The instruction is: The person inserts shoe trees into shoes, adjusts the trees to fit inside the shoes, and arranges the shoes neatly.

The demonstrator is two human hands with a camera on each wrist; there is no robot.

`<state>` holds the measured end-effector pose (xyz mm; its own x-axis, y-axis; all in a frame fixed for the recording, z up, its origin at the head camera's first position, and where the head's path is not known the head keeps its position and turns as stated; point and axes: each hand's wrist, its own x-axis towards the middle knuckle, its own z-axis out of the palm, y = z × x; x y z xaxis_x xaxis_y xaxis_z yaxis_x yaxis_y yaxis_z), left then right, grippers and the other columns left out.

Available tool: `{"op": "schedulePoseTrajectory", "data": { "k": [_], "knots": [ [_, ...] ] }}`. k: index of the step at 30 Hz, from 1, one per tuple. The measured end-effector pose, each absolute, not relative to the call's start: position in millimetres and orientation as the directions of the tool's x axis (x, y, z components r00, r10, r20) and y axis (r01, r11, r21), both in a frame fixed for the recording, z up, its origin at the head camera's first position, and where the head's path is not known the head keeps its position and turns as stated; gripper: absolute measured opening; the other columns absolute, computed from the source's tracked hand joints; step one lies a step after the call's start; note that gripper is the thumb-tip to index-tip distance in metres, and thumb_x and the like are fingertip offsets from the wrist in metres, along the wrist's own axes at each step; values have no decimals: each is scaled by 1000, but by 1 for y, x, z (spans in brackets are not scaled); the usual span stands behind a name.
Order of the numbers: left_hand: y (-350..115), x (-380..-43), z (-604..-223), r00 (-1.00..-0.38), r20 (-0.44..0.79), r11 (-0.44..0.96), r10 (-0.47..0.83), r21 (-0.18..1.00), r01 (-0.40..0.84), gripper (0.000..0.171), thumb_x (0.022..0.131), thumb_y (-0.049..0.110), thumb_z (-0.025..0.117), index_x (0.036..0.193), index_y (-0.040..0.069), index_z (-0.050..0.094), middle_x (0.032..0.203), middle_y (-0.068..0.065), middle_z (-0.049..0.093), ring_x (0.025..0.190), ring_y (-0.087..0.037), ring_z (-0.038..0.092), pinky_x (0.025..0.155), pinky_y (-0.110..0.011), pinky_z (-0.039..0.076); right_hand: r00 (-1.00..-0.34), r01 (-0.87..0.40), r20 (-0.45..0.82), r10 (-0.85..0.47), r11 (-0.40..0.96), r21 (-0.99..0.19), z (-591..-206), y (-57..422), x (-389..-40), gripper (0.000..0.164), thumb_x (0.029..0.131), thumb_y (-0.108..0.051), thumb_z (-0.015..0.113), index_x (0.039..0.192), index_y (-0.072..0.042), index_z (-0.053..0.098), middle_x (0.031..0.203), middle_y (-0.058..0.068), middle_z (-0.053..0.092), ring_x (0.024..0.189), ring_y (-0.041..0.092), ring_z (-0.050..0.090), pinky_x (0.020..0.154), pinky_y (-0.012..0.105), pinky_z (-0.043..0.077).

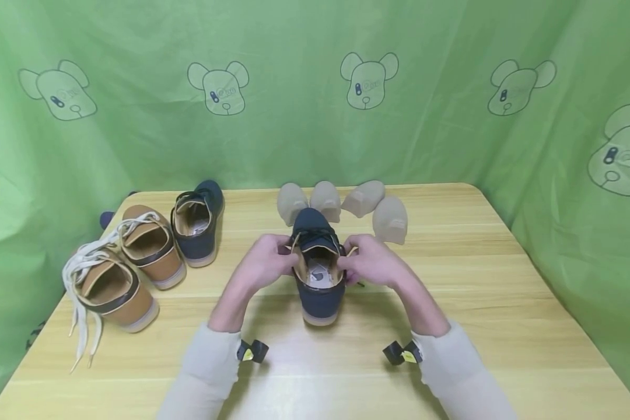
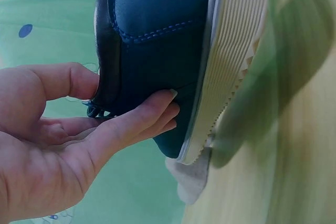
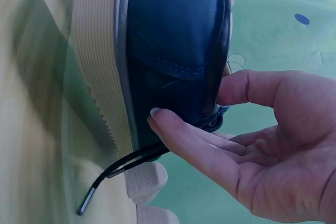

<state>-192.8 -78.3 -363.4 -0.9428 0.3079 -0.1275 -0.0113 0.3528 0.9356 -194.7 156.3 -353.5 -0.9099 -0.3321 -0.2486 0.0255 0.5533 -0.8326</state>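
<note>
Wood-grain table (image 1: pixel 504 303) | left: two tan shoes (image 1: pixel 165 267), one navy shoe (image 1: pixel 199 247) | back: four grey rounded pieces (image 1: pixel 390 217)

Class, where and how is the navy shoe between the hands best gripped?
Probably by the navy shoe's collar, left hand and right hand each from its own side, thumb inside: the opening faces up, toe pointing away, so both collar edges suit pinching.

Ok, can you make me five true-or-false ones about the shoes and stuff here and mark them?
1. The left hand and right hand hold one dark blue shoe. True.
2. Two brown shoes stand on the left of the table. True.
3. Those brown shoes have black laces. False: they have white laces.
4. Four pale curved pieces lie toward the far edge. True.
5. The cloth behind is red. False: it's a green curtain.
</note>
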Motion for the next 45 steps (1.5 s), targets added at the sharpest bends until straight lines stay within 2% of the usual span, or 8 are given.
{"op": "schedulePoseTrajectory", "data": {
  "k": [4,10,22,33,45],
  "knots": [
    [-76,-196,-370,-944,-143,329,297,944,-39,33,91,0,57,122,-5,68,110,-24,73,88,-25,75,80,-36,63,-900,57,-274,-341,529,-847,-359,158,-197,20,91,-7,61,104,8,58,92,27,72,69,26,74,74,46,64],
    [-74,-197,-375,-943,-156,322,294,945,-55,32,92,0,56,120,-6,68,108,-24,73,87,-25,75,79,-35,63,-892,78,-295,-342,527,-846,-363,160,-199,19,92,-8,62,104,7,57,88,22,70,70,26,74,76,47,64],
    [-76,-202,-377,-936,-179,362,301,930,-62,30,91,1,58,118,-5,69,103,-19,74,85,-23,74,78,-33,62,-871,112,-325,-368,495,-861,-371,164,-204,18,90,-5,62,102,7,55,88,21,70,74,30,74,77,45,64],
    [-78,-201,-378,-929,-185,394,319,918,-48,27,91,1,57,112,-7,71,104,-19,75,86,-20,73,77,-29,60,-862,115,-328,-388,480,-870,-371,165,-205,20,89,-4,62,104,8,55,86,18,70,71,26,72,74,40,64],
    [-81,-200,-376,-915,-188,366,356,929,-48,31,90,0,55,117,-9,70,111,-23,73,90,-23,74,82,-34,62,-852,114,-330,-407,470,-875,-371,165,-204,23,90,-3,63,107,11,55,86,19,71,73,30,73,77,44,64]
  ]
}}
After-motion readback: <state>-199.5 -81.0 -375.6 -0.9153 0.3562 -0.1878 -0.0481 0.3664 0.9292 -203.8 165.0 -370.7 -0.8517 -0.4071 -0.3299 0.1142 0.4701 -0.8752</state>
